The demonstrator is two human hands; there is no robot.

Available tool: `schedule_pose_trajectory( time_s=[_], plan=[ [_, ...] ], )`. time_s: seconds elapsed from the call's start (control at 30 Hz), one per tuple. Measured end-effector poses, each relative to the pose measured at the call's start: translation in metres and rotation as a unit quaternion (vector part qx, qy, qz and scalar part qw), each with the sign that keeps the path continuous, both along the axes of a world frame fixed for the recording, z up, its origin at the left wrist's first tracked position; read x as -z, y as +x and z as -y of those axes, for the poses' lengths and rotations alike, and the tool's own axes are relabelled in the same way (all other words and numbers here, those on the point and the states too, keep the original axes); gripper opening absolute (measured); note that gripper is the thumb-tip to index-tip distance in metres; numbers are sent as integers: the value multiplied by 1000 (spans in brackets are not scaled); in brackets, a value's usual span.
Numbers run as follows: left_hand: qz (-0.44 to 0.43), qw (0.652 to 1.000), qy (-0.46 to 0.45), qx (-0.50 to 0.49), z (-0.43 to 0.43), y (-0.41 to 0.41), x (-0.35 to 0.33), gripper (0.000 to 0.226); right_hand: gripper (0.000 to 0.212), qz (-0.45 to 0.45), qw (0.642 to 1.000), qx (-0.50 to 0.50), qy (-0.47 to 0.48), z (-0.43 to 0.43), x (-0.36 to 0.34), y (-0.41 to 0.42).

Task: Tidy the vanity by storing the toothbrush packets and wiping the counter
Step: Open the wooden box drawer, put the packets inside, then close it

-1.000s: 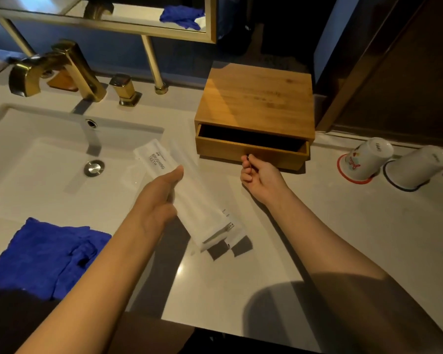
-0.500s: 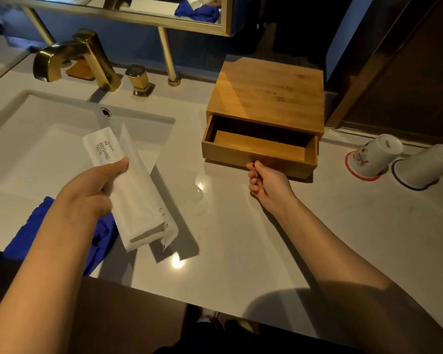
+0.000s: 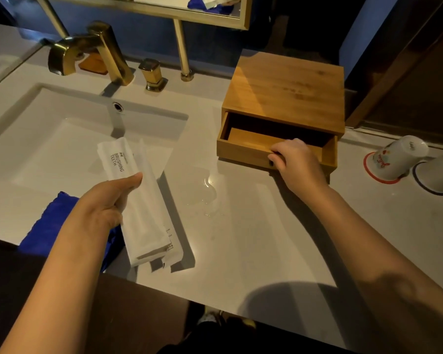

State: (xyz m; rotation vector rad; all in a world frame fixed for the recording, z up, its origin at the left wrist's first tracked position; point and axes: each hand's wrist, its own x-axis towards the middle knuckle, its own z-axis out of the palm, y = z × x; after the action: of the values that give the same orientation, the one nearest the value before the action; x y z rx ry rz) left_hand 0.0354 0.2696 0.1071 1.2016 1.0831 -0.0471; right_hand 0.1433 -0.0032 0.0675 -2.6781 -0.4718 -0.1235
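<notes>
My left hand (image 3: pixel 108 203) grips a stack of white toothbrush packets (image 3: pixel 141 200), printed "BRUSHING TEETH", above the counter's front edge beside the sink. My right hand (image 3: pixel 292 162) is curled over the front panel of the wooden drawer (image 3: pixel 243 149), which stands pulled partly out of the bamboo box (image 3: pixel 287 88). The drawer's inside looks bare where it shows. A blue cloth (image 3: pixel 49 223) lies on the counter under my left forearm, partly hidden. A small puddle of water (image 3: pixel 207 192) glistens on the white counter (image 3: pixel 253 238) between my hands.
The white sink (image 3: pixel 62 149) with a gold faucet (image 3: pixel 87 49) and gold handle (image 3: pixel 152 75) fills the left. Two upturned white cups (image 3: pixel 397 157) (image 3: pixel 440 172) stand on coasters at the right. A gold-framed mirror (image 3: pixel 164 8) hangs behind.
The drawer went from nearly shut to pulled out. My right hand moved from under its front edge to on top of the front panel. My left hand drew the packets leftward, then held them.
</notes>
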Motion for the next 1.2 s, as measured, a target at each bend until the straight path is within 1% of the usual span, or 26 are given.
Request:
schedule_pose_trajectory(
  time_s=[0.03,0.17,0.3,0.63,0.7,0.77,0.9,0.93,1.0,1.07,1.13,1.2],
  plan=[
    [2,1000,-26,-4,0,-1,-2,12,22,10,1000,-1,10,-1,1,-2],
    [-7,999,-47,12,1,5,2,13,18,31,999,-6,22,-2,5,-14],
    [11,998,-54,28,11,11,3,14,14,37,998,-16,48,0,10,-32],
    [40,993,-84,68,43,25,-8,13,14,-6,996,14,84,2,10,-41],
    [50,991,-93,77,48,28,-9,17,14,-15,996,16,86,3,9,-41],
    [63,989,-104,79,53,31,-10,22,15,-42,996,21,82,4,7,-39],
    [93,981,-138,94,73,43,-16,18,22,-119,991,22,64,5,-4,-34],
    [103,978,-153,101,79,46,-17,19,25,-131,988,23,79,4,-10,-34],
    [120,970,-182,109,92,52,-18,19,26,-165,973,18,161,-1,-27,-35],
    [132,965,-201,106,102,57,-18,23,22,-237,939,7,250,-8,-45,-37],
    [146,959,-219,102,109,62,-17,38,25,-300,910,-7,284,-10,-60,-37],
    [160,956,-226,96,113,65,-17,44,22,-319,900,-17,296,-9,-67,-35]
  ],
)
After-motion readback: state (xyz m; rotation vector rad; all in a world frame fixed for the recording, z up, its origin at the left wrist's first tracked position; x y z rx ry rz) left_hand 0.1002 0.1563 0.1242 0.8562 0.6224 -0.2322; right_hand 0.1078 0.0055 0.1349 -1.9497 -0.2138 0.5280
